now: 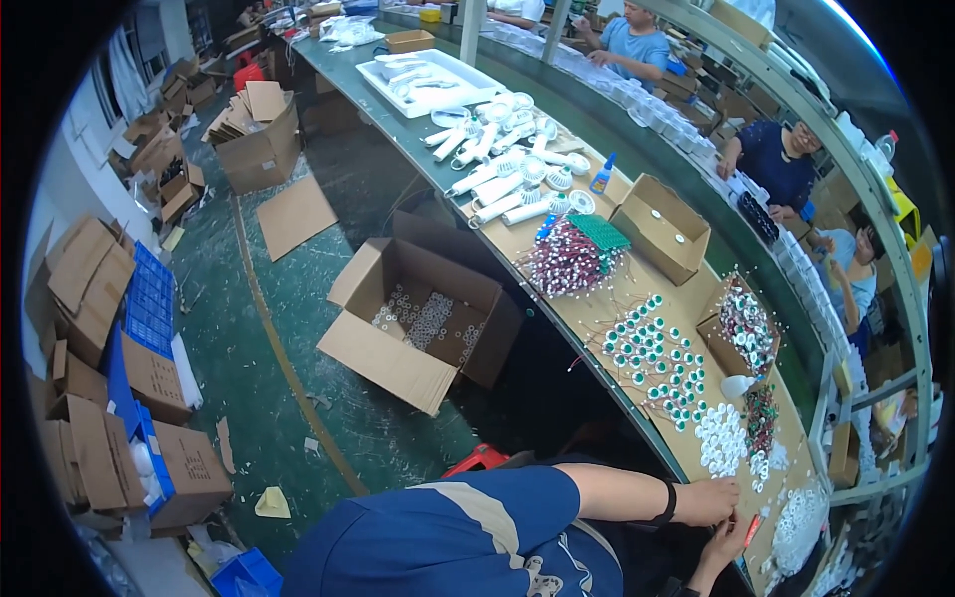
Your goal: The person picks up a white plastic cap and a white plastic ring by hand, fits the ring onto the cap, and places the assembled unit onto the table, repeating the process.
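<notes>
My left hand (708, 500), with a black band on its wrist, is at the near end of the workbench, fingers bent and closed. My right hand (725, 546) meets it from below, fingertips pinched close to the left ones. Whatever they hold between them is too small to make out. Beside the right fingers is a small red object (752, 531). White plastic rings (720, 440) lie just beyond my hands, and a larger heap of white pieces (798, 527) sits to the right. Small round green-and-white parts with thin wires (652, 358) are spread farther up the bench.
White handheld fans (507, 174), a bundle of red and white wires (572, 261), a blue-capped bottle (603, 174) and an open carton (663, 227) stand farther along. A wired-parts box (741, 323) is nearer. A floor carton (418, 308) holds rings. Co-workers (776, 164) sit across.
</notes>
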`<state>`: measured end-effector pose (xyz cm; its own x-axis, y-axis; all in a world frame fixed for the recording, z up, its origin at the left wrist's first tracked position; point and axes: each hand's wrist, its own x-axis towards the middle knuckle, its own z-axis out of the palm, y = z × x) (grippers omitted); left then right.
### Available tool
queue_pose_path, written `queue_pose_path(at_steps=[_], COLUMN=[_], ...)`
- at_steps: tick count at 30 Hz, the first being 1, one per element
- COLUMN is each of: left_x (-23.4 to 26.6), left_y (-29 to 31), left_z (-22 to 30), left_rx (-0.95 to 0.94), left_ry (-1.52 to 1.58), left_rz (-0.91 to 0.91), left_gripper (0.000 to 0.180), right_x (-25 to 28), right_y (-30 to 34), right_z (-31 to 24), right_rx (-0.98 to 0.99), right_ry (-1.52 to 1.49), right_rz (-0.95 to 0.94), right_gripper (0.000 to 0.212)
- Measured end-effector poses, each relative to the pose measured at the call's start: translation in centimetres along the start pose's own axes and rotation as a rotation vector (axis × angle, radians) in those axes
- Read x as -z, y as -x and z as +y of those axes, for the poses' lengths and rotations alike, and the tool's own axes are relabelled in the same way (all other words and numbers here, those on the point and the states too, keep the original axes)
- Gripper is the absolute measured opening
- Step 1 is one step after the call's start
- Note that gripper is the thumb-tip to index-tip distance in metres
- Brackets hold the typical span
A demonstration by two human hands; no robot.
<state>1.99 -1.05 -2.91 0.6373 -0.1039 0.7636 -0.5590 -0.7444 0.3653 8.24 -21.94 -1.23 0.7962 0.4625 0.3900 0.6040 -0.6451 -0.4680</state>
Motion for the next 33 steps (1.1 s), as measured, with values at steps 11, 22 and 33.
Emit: queue_pose_path(at_steps=[11,22,33], left_x=[0.3,2.8,4.6], left_y=[-0.2,0.1,-0.5], left_z=[-0.2,0.1,2.0], left_rx=[0.036,0.055,0.101], left_ry=[0.080,0.113,0.099], left_rz=[-0.082,-0.137,-0.325], left_gripper=[0.014,0.018,0.032], right_x=[0.3,-0.3,0.6], right_y=[-1.0,0.0,2.8], right_z=[0.2,-1.0,-3.6], right_rx=[-0.070,-0.071,-0.189], right_ry=[-0.007,-0.100,-0.188], right_rz=[-0.039,-0.045,0.092], right_gripper=[0.030,0.025,0.025])
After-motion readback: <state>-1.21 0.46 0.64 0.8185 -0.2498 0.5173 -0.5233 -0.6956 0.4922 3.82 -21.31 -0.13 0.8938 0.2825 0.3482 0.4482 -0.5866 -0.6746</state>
